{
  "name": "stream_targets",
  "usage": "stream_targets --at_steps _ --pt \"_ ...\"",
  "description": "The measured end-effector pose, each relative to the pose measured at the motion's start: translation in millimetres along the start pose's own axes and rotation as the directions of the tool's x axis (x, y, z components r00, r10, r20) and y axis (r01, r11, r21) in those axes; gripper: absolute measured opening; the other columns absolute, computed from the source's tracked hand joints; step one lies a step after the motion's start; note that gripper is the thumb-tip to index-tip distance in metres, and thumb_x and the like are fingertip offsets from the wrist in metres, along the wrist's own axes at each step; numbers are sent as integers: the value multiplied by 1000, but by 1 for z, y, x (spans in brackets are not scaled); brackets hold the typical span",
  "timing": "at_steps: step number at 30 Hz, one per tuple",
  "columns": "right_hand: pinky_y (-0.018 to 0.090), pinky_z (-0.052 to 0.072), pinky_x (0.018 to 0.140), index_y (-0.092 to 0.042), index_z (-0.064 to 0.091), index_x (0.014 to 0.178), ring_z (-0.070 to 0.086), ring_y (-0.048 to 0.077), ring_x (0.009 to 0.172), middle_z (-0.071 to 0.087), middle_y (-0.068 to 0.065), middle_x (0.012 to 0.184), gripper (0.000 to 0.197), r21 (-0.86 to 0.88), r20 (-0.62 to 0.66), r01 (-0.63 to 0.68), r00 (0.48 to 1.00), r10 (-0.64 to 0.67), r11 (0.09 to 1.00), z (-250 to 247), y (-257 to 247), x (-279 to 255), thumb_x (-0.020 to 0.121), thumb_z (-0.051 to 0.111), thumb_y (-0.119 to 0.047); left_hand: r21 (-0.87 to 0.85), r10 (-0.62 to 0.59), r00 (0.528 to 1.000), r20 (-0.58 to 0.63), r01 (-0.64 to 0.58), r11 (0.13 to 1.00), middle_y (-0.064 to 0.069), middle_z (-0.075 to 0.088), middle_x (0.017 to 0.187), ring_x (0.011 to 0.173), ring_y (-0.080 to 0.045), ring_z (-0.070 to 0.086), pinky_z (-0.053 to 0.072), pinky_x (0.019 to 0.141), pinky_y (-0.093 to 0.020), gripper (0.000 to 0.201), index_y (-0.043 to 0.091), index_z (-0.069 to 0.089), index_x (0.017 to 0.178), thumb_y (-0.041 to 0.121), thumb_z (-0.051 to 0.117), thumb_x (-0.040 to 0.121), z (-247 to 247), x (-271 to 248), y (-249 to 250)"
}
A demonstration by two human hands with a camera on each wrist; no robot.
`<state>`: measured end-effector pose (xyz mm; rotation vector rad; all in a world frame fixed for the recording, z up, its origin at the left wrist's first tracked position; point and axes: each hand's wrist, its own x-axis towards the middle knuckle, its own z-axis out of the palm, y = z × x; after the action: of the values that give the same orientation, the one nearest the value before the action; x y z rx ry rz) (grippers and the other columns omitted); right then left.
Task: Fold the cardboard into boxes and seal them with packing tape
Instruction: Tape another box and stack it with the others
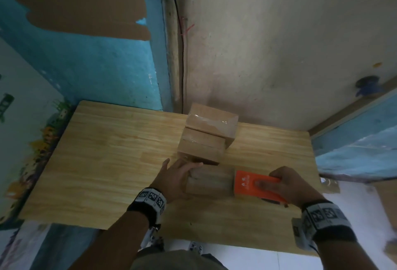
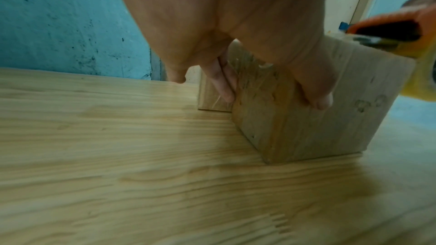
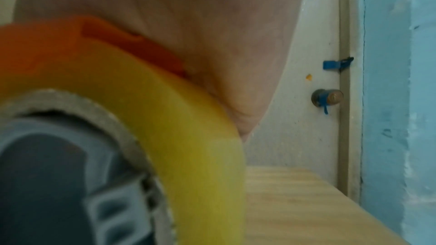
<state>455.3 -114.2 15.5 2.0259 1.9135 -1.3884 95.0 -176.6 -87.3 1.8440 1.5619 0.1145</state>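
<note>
From the head view, nearest are two banded wrists: the left hand (image 1: pixel 176 175) clasps the left end of a small cardboard box (image 1: pixel 209 180) near the tabletop's (image 1: pixel 107 151) front edge, while the right hand (image 1: pixel 287 183) curls round an orange tape dispenser (image 1: pixel 255 186) touching the box's right end. Two taped boxes (image 1: pixel 206 138) sit toward the back edge. The left wrist view shows fingers (image 2: pixel 226 83) on the far face and the thumb on the near face. In the right wrist view the yellowish tape roll (image 3: pixel 188 118) fills the frame; fingers are hidden. The box looks light and crushable, so hold it by its stiff edges.
</note>
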Motion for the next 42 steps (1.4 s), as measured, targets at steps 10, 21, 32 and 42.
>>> stream_targets --at_steps 10,21,32,42 --pt "34 58 60 -11 82 87 78 27 68 81 6 77 47 115 109 -49 993 36 992 21 25 8 86 80 -57 -24 -4 999 32 5 1000 14 37 150 145 -11 32 -6 128 -52 109 66 13 147 50 88 70 -6 -2 6" --pt "44 67 73 -11 73 103 81 24 73 82 6 84 69 46 155 -165 975 156 985 9 38 13 67 90 -67 -33 -1 1000 19 2 999 20 35 149 144 -5 23 -9 128 -47 106 67 17 145 50 89 69 -4 0 1" --pt "41 68 73 -27 69 104 78 15 75 77 -3 94 109 -272 122 -154 974 193 950 4 37 26 30 64 -107 -120 -17 1000 21 19 993 22 33 145 147 -24 22 19 126 -57 108 73 19 141 45 91 66 3 2 1" --pt "48 45 112 -28 60 104 67 15 94 68 -9 96 78 -615 18 -121 986 167 779 17 -28 38 68 62 -97 -246 33 999 19 -27 969 21 30 144 138 -11 37 45 114 -40 109 58 27 150 28 93 69 9 4 -1"
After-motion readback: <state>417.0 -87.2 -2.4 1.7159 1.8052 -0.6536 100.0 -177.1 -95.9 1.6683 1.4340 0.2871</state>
